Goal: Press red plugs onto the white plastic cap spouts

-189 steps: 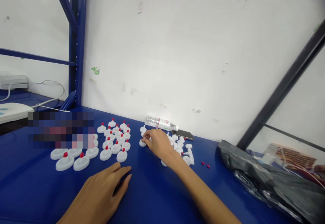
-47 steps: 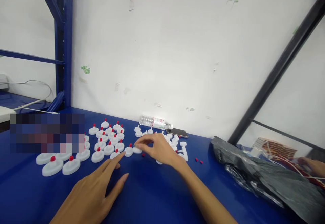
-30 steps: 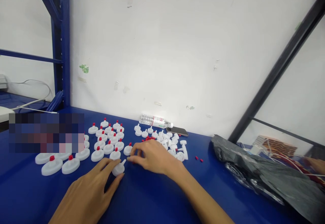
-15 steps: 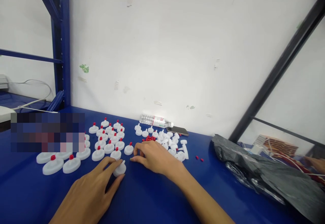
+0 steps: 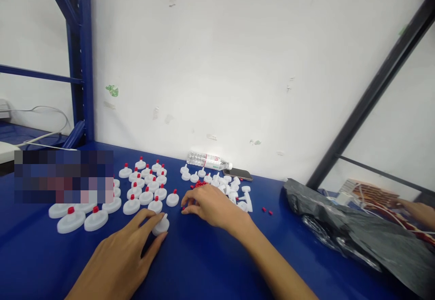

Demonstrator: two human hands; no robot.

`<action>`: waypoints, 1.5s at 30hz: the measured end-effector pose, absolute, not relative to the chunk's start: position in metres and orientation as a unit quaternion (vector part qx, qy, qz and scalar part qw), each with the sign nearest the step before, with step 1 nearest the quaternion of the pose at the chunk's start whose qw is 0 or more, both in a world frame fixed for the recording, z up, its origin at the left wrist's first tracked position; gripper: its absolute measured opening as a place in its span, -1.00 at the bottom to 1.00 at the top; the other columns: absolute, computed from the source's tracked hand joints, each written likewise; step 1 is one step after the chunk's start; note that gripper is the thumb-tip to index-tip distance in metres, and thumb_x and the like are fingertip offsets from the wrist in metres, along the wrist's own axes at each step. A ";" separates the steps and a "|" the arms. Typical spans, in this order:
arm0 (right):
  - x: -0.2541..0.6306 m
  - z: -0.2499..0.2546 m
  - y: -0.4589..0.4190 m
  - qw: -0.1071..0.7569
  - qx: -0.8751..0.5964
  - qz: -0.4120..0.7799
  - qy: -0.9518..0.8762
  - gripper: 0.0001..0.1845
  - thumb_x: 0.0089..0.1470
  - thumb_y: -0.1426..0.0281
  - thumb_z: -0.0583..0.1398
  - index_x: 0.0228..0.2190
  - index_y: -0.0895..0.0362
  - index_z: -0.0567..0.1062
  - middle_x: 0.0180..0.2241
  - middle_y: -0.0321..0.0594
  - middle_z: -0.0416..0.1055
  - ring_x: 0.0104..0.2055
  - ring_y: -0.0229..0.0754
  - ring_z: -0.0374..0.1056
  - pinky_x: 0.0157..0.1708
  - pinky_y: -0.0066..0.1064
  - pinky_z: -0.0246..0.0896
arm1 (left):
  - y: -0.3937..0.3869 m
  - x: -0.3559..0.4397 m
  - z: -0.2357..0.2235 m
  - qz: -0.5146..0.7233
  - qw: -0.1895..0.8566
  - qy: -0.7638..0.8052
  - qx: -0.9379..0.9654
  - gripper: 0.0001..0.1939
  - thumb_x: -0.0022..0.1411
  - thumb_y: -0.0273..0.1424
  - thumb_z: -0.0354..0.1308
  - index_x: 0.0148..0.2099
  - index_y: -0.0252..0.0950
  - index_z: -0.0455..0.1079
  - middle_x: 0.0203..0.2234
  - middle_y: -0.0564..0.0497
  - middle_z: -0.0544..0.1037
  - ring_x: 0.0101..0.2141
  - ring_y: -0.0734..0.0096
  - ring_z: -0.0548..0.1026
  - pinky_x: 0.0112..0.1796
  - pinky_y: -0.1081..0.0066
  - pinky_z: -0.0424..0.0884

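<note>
My left hand [image 5: 125, 254] lies on the blue table [image 5: 204, 263] with thumb and forefinger closed round a white cap [image 5: 160, 225] tilted on its side, spout up. My right hand [image 5: 210, 207] rests just right of it, fingertips pinched near a small red plug [image 5: 183, 208]; whether it holds the plug I cannot tell. Left of the hands stand rows of white caps with red plugs [image 5: 146, 186]. Behind the right hand lie a heap of bare white caps [image 5: 231, 189] and a small pile of red plugs [image 5: 200, 184].
A clear water bottle [image 5: 208, 160] and a dark phone [image 5: 238, 173] lie against the wall. A black plastic bag [image 5: 346, 234] covers the table's right side. Two loose red plugs [image 5: 267, 210] lie near it. Another person's hand [image 5: 419, 211] shows at far right. Blue rack post [image 5: 79, 60] stands left.
My left hand has taken hold of a bare white cap and tipped it. My right hand drew back from the finished row toward the red plugs.
</note>
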State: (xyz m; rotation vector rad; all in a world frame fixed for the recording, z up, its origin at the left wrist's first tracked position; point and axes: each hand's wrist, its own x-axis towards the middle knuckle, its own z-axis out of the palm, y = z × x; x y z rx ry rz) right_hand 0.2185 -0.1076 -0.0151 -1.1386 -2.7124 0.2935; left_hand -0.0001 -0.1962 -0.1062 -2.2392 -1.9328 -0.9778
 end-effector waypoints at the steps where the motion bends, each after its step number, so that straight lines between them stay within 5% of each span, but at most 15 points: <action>1: 0.218 -0.015 -0.108 0.092 -0.383 0.095 -0.914 -0.96 0.33 0.40 0.43 -0.16 0.08 0.72 -0.26 -0.26 0.74 -0.18 -0.11 0.62 -0.28 -0.39 0.19 | -0.196 0.000 -0.106 -0.312 0.012 -0.621 -0.719 -0.47 0.45 -0.08 -0.08 0.07 -0.12 0.68 0.04 -0.02 0.76 -0.23 0.13 0.81 -0.35 0.28 0.68; 10: 0.216 -0.015 -0.113 0.111 -0.376 0.076 -0.917 -0.88 0.45 0.35 0.32 -0.18 0.09 0.67 -0.26 -0.22 0.70 -0.19 -0.11 0.60 -0.29 -0.39 0.15 | -0.196 0.000 -0.103 -0.313 0.005 -0.623 -0.717 -0.45 0.44 -0.05 -0.09 0.08 -0.13 0.68 0.07 -0.03 0.76 -0.18 0.10 0.81 -0.33 0.29 0.67; 14: 0.217 -0.017 -0.113 0.184 -0.346 0.188 -0.901 -0.91 0.47 0.39 0.29 -0.15 0.10 0.64 -0.40 -0.31 0.66 -0.28 -0.17 0.63 -0.22 -0.41 0.35 | -0.197 -0.001 -0.103 -0.313 -0.008 -0.628 -0.713 -0.46 0.43 -0.03 -0.09 0.06 -0.12 0.66 0.05 -0.03 0.76 -0.20 0.09 0.81 -0.38 0.29 0.64; 17: 0.214 -0.020 -0.113 0.241 -0.310 0.303 -0.868 -1.00 0.37 0.43 0.37 -0.17 0.09 0.65 -0.22 -0.25 0.73 -0.13 -0.14 0.69 -0.10 -0.38 0.51 | -0.198 0.001 -0.101 -0.310 -0.024 -0.630 -0.712 -0.47 0.42 -0.01 -0.09 0.06 -0.09 0.64 0.03 -0.03 0.77 -0.18 0.09 0.81 -0.40 0.32 0.61; 20: 0.209 -0.020 -0.114 0.271 -0.281 0.363 -0.846 -0.85 0.29 0.42 0.43 -0.10 0.07 0.70 -0.16 -0.24 0.76 -0.08 -0.13 0.71 -0.04 -0.36 0.55 | -0.197 0.002 -0.099 -0.304 -0.045 -0.631 -0.712 -0.46 0.43 0.01 -0.12 0.08 -0.06 0.62 0.03 0.00 0.77 -0.17 0.11 0.80 -0.34 0.30 0.62; 27: 0.204 -0.020 -0.122 0.252 -0.261 0.430 -0.827 -0.73 0.24 0.10 0.46 -0.24 0.05 0.76 -0.28 -0.27 0.73 -0.19 -0.14 0.67 -0.12 -0.37 0.49 | -0.199 0.002 -0.094 -0.279 -0.094 -0.634 -0.715 -0.45 0.43 0.01 -0.17 0.04 -0.06 0.58 -0.05 0.00 0.73 -0.21 0.12 0.78 -0.24 0.21 0.62; 34: 0.202 -0.030 -0.119 0.244 -0.267 0.458 -0.812 -0.62 0.14 0.01 0.50 -0.31 0.08 0.71 -0.35 -0.28 0.68 -0.26 -0.17 0.62 -0.22 -0.42 0.40 | -0.201 0.004 -0.091 -0.271 -0.109 -0.638 -0.712 -0.44 0.40 0.00 -0.19 0.00 -0.09 0.58 -0.07 -0.03 0.71 -0.22 0.10 0.77 -0.26 0.19 0.59; 41: 0.198 -0.038 -0.114 0.240 -0.285 0.423 -0.826 -0.68 0.14 0.08 0.52 -0.31 0.07 0.72 -0.30 -0.27 0.69 -0.24 -0.17 0.59 -0.24 -0.42 0.35 | -0.197 0.003 -0.094 -0.285 -0.089 -0.641 -0.707 -0.39 0.36 0.04 -0.16 0.02 -0.09 0.63 -0.04 -0.05 0.75 -0.22 0.06 0.79 -0.29 0.17 0.64; 45: 0.199 -0.028 -0.117 0.220 -0.328 0.368 -0.842 -0.83 0.17 0.27 0.53 -0.32 0.08 0.73 -0.34 -0.29 0.69 -0.30 -0.20 0.58 -0.28 -0.44 0.31 | -0.194 0.000 -0.102 -0.300 -0.070 -0.648 -0.697 -0.29 0.35 0.11 -0.13 0.17 -0.15 0.64 0.14 -0.13 0.74 -0.06 -0.08 0.79 -0.16 0.06 0.71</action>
